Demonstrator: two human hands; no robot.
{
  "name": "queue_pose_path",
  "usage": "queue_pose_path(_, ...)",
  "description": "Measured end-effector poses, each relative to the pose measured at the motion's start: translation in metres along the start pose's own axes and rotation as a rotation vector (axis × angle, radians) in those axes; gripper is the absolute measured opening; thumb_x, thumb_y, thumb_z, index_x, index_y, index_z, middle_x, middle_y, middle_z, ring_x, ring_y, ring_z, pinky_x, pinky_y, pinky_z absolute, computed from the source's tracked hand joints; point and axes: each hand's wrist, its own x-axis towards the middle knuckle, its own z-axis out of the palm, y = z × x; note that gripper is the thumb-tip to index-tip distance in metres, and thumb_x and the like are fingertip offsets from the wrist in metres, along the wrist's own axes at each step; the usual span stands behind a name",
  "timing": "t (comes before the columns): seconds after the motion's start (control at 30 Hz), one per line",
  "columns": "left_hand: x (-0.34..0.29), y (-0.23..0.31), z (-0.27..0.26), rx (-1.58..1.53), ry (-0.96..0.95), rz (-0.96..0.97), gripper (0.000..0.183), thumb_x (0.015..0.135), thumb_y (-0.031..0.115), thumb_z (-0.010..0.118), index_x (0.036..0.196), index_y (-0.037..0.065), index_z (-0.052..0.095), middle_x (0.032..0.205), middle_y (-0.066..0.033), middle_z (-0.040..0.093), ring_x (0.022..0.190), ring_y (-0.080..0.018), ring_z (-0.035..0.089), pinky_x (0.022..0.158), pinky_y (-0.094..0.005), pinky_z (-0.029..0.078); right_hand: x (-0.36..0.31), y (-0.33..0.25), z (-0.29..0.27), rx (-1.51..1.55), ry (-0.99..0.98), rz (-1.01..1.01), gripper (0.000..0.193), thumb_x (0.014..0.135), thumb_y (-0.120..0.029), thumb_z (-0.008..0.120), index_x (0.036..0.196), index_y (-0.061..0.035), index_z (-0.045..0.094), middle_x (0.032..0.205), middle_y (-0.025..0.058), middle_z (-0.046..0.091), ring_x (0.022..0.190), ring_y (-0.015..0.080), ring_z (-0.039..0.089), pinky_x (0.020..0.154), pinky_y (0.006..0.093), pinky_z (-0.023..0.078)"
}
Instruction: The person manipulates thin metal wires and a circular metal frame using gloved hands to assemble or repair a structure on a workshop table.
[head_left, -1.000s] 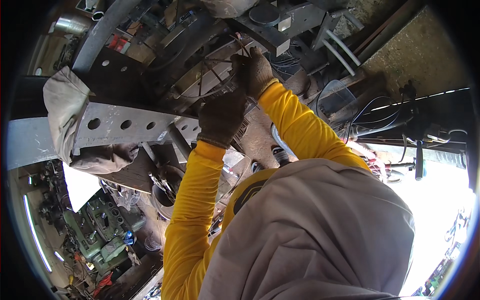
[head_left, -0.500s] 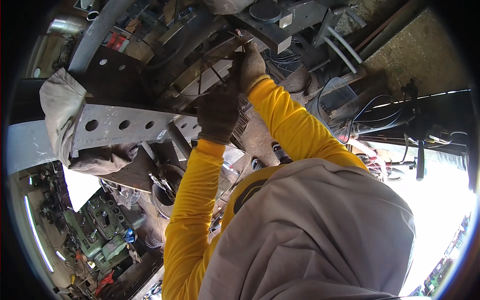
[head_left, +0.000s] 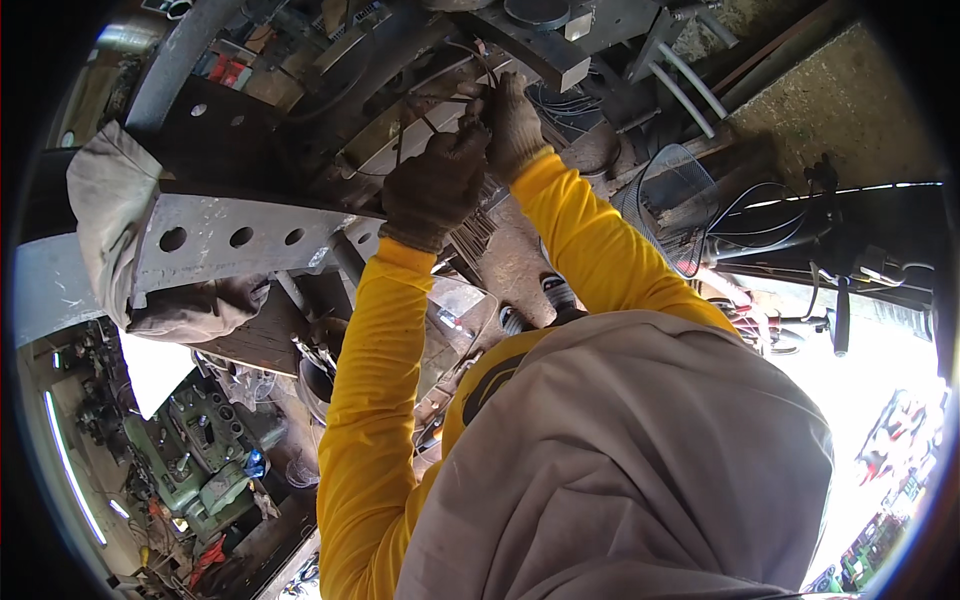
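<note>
My left hand, in a dark brown work glove, is closed with its fingers close to my right hand. My right hand, in a lighter knit glove, is closed too, a little farther away and to the right. A thin dark curved rod runs up to the fingers of my right hand. What sits between the fingers of both hands is too dark and small to make out. Just beyond them lies a long steel bar. Below my left hand is a bundle of thin rods.
A steel beam with round holes crosses the left, a grey cloth draped over it. A wire mesh basket stands right of my right arm. A heavy steel block lies ahead. A green machine is at lower left.
My left hand has moved slightly farther away, its fingers now against or very near my right hand. My right hand has shifted a little to the right. The whole view has shifted slightly.
</note>
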Motion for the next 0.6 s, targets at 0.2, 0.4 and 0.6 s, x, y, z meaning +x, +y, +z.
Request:
queue_pose_path(0.2,0.000,-0.022,0.006,-0.050,0.086,0.138,0.030,0.089,0.033,0.067,0.117,0.023,0.068,0.092,-0.0041,0.064,0.061,-0.0236,0.065,0.054,-0.0362,0.054,-0.036,0.002,0.008,0.195,-0.053,0.028,0.036,0.106,-0.041,0.046,0.111,-0.0110,0.065,0.087,0.0003,0.066,0.073,0.0177,0.063,0.073,0.0315,0.053)
queue_pose_path(0.4,0.013,-0.054,0.013,-0.103,0.029,0.247,0.027,0.088,0.036,0.068,0.113,0.025,0.068,0.085,-0.0008,0.061,0.053,-0.0216,0.060,0.049,-0.0353,0.052,-0.017,0.017,-0.009,0.339,-0.097,0.018,0.023,0.104,-0.029,0.055,0.113,-0.0104,0.063,0.089,0.0016,0.066,0.076,0.0165,0.064,0.073,0.0301,0.055)
queue_pose_path(0.6,0.001,0.001,0.008,0.115,-0.034,-0.064,0.033,0.093,0.040,0.062,0.122,0.025,0.063,0.084,-0.0028,0.062,0.058,-0.0229,0.065,0.050,-0.0364,0.052,-0.031,-0.004,-0.007,0.145,-0.177,0.153,0.035,0.106,-0.037,0.049,0.118,-0.0077,0.064,0.091,0.0008,0.069,0.080,0.0174,0.065,0.079,0.0317,0.054)
